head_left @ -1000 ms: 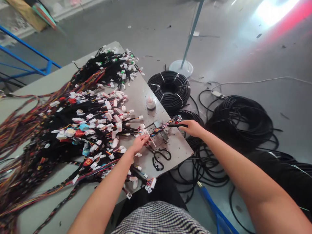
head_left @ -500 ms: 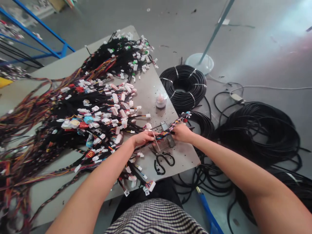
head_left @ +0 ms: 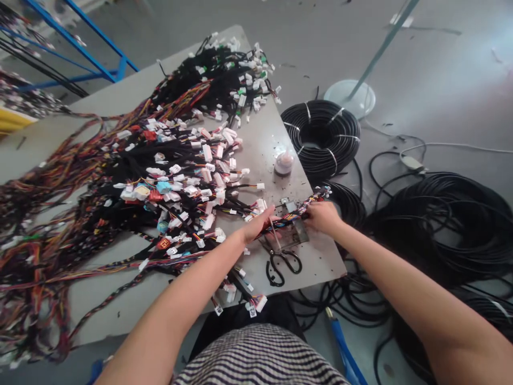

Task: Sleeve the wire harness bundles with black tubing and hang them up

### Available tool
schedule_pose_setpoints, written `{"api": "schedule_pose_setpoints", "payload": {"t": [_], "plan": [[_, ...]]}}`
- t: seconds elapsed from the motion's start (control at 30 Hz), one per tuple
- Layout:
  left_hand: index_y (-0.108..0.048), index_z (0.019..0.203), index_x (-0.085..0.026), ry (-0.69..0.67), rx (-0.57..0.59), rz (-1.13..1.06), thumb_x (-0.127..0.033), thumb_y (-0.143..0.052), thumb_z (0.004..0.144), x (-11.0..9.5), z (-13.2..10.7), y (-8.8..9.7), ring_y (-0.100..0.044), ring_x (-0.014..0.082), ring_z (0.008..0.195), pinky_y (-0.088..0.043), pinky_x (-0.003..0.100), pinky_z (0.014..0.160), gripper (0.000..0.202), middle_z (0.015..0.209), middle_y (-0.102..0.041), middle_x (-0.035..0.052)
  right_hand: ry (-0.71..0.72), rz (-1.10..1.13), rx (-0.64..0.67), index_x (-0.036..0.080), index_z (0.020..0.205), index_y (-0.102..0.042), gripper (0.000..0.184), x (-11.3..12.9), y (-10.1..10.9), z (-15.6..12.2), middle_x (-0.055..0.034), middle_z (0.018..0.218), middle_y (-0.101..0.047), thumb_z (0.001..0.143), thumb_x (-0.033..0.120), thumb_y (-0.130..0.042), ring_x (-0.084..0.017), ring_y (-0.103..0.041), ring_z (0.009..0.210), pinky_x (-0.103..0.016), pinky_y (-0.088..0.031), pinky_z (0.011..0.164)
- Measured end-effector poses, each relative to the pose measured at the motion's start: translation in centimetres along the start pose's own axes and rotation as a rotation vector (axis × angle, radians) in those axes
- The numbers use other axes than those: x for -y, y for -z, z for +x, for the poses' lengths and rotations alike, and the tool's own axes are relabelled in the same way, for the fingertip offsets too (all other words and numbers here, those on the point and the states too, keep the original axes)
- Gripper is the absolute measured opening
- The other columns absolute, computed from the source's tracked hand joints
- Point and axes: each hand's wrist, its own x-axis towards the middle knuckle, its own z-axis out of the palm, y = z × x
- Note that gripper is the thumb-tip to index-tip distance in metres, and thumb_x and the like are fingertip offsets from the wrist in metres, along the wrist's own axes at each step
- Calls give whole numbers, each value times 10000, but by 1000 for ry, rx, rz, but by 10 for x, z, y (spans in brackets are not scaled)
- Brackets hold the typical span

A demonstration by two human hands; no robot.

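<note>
While the left hand [head_left: 254, 225] lies across one end of a multicoloured wire bundle [head_left: 290, 215], the right hand [head_left: 323, 217] is closed around the bundle farther along. The two hands stand apart, with the bundle running between them. Whether the left hand grips the bundle or only presses on it cannot be told. The bundle sits just above a small metal plate [head_left: 295, 233] near the right edge of the surface [head_left: 260, 140], and a thin pale stick [head_left: 274, 234] crosses it beside the left hand. Small connectors at its far end stick out past the right hand.

Scissors [head_left: 285, 263] with black handles lie just below the plate, near the front right corner. A small white pot [head_left: 284, 163] stands farther back, near the right edge. To the left of the hands, a large heap of wire harnesses [head_left: 172, 184] with white connectors spreads over the surface and hangs past its front edge. Beyond the right edge, a strapped coil of black cable [head_left: 320, 133] and a bigger loose coil [head_left: 449, 224] lie on the floor [head_left: 441, 69], near a blue handle [head_left: 340, 337].
</note>
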Motion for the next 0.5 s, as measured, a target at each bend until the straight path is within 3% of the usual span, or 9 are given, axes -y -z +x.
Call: {"api": "schedule_pose_setpoints", "payload": {"t": [0.13,0.2,0.3,0.37,0.5], "plan": [[-723,945,-103,22,-23,39,-870,-203,783,0,-1,-2,-626,184,683,-463,270,622,941,814,-693,132,-39,-58,60,132,759,-710,184,5,-11,8,-120,765,-677,766,155,-528,-230,-636,765,-272,-402,645],[-705,837,-115,21,-62,157,-864,-157,790,2,1,-6,-591,163,629,-451,273,616,930,734,-657,100,-62,-98,79,123,721,-701,201,14,-14,12,-129,740,-668,748,97,-504,-231,-629,747,-277,-405,645],[-597,592,-153,-57,-291,533,-833,-199,820,8,1,-13,-492,148,547,-402,284,597,820,539,-509,39,-37,-71,41,112,760,-706,196,14,-16,8,-144,797,-680,746,109,-510,-238,-631,795,-282,-412,679],[-532,527,-177,-129,-402,778,-789,-288,844,14,-13,-11,-476,161,556,-372,293,605,732,493,-447,26,-61,0,-45,125,802,-708,191,3,-16,0,-129,840,-691,757,177,-529,-236,-635,822,-277,-401,676],[-605,636,-192,-96,-396,1055,-679,-450,861,26,-68,7,-559,209,634,-365,296,641,558,561,-546,50,-196,98,-270,166,819,-696,224,-17,-22,-15,-79,852,-703,786,303,-522,-217,-638,819,-261,-353,618]]}}
